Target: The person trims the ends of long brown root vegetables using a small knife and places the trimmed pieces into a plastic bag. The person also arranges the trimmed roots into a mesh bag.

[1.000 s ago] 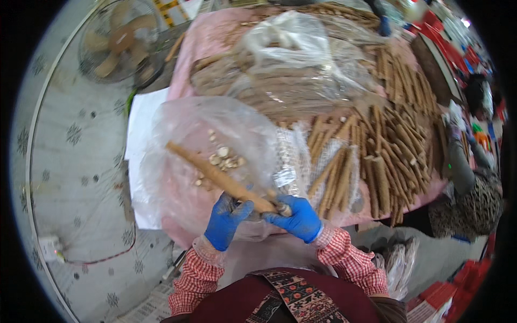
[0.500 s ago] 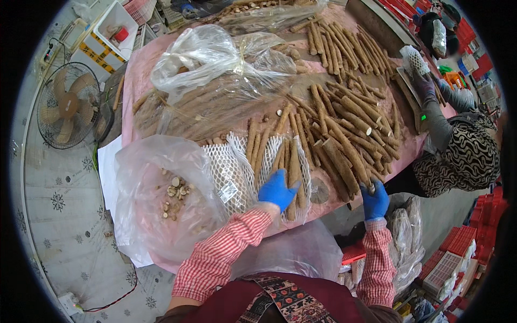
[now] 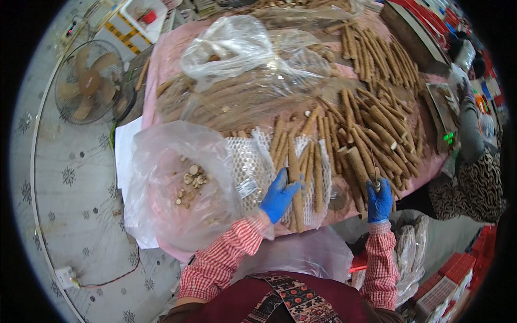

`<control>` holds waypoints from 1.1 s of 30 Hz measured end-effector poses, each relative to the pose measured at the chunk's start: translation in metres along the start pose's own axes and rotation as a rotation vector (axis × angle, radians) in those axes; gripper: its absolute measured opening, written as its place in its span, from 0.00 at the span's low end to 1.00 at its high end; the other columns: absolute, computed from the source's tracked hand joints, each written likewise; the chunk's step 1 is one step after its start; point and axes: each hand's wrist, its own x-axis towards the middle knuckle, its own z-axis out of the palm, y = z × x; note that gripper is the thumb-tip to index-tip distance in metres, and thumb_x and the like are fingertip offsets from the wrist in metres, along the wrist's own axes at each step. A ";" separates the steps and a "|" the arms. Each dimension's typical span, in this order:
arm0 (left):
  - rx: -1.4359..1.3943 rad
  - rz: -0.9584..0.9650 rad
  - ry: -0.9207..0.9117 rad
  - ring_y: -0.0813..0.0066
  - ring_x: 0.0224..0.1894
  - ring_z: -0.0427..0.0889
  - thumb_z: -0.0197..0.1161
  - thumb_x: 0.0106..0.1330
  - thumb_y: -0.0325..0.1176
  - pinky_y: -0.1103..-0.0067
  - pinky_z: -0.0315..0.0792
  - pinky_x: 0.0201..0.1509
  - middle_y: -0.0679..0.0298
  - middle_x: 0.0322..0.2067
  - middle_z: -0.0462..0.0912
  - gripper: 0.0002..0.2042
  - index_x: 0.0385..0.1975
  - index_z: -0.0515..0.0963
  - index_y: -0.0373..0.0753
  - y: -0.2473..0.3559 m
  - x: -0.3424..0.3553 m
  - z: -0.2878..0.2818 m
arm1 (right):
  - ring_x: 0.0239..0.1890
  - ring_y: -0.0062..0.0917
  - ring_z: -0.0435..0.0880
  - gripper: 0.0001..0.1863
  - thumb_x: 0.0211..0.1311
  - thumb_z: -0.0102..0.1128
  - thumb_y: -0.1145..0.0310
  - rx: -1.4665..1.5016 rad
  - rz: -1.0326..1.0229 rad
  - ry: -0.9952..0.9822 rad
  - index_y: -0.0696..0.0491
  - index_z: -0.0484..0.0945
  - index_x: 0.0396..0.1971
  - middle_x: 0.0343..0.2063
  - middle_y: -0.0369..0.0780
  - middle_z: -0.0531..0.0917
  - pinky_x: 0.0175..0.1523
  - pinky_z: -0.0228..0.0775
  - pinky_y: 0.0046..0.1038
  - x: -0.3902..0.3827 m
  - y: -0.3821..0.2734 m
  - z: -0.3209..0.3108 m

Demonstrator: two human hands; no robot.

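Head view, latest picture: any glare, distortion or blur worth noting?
Head view: bright glints on the clear plastic; head view: fisheye bowing and black corners at the rim; head view: left hand and right hand fairly clear.

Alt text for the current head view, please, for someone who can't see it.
A blue-gloved left hand holds a long brown root over white netting; the right hand grips a small tool beside piled roots. A clear plastic bag with pale cut pieces lies at left on pink cloth.
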 end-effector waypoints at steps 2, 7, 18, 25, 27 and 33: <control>-0.188 -0.049 0.039 0.78 0.41 0.76 0.52 0.71 0.32 0.81 0.74 0.43 0.65 0.48 0.76 0.19 0.60 0.64 0.35 0.025 -0.032 -0.019 | 0.36 0.25 0.77 0.09 0.61 0.64 0.71 0.148 0.021 -0.158 0.58 0.76 0.38 0.32 0.40 0.77 0.44 0.69 0.24 0.005 -0.039 0.017; 0.044 -0.064 0.218 0.87 0.30 0.70 0.53 0.72 0.32 0.86 0.69 0.34 0.70 0.35 0.75 0.16 0.57 0.70 0.36 0.061 -0.107 -0.080 | 0.27 0.29 0.77 0.09 0.57 0.67 0.71 0.332 -0.039 -0.477 0.57 0.74 0.30 0.25 0.42 0.75 0.35 0.69 0.25 -0.005 -0.150 0.075; 0.291 -0.033 0.646 0.79 0.39 0.77 0.62 0.65 0.31 0.78 0.73 0.45 0.61 0.37 0.81 0.16 0.52 0.73 0.36 0.049 -0.206 -0.161 | 0.26 0.40 0.81 0.10 0.56 0.65 0.59 0.061 -0.678 -0.854 0.50 0.78 0.29 0.27 0.42 0.80 0.29 0.73 0.36 -0.056 -0.329 0.170; 0.106 0.137 0.827 0.77 0.36 0.79 0.62 0.65 0.29 0.80 0.74 0.43 0.64 0.39 0.81 0.16 0.51 0.72 0.34 0.057 -0.235 -0.197 | 0.26 0.38 0.83 0.13 0.61 0.61 0.56 -0.088 -0.448 -1.061 0.52 0.79 0.32 0.25 0.45 0.82 0.33 0.74 0.35 -0.070 -0.303 0.228; -0.138 0.184 0.885 0.77 0.30 0.76 0.60 0.65 0.30 0.81 0.72 0.36 0.66 0.35 0.79 0.16 0.51 0.71 0.33 0.060 -0.230 -0.211 | 0.24 0.31 0.81 0.13 0.62 0.62 0.59 0.179 -0.221 -1.198 0.54 0.80 0.34 0.24 0.40 0.82 0.32 0.74 0.30 -0.081 -0.317 0.218; -0.908 0.654 1.023 0.76 0.33 0.75 0.58 0.67 0.35 0.78 0.71 0.38 0.66 0.33 0.75 0.12 0.46 0.72 0.37 0.068 -0.214 -0.246 | 0.21 0.13 0.74 0.11 0.62 0.64 0.66 0.686 0.306 -1.453 0.56 0.80 0.41 0.25 0.31 0.81 0.25 0.67 0.19 -0.125 -0.342 0.201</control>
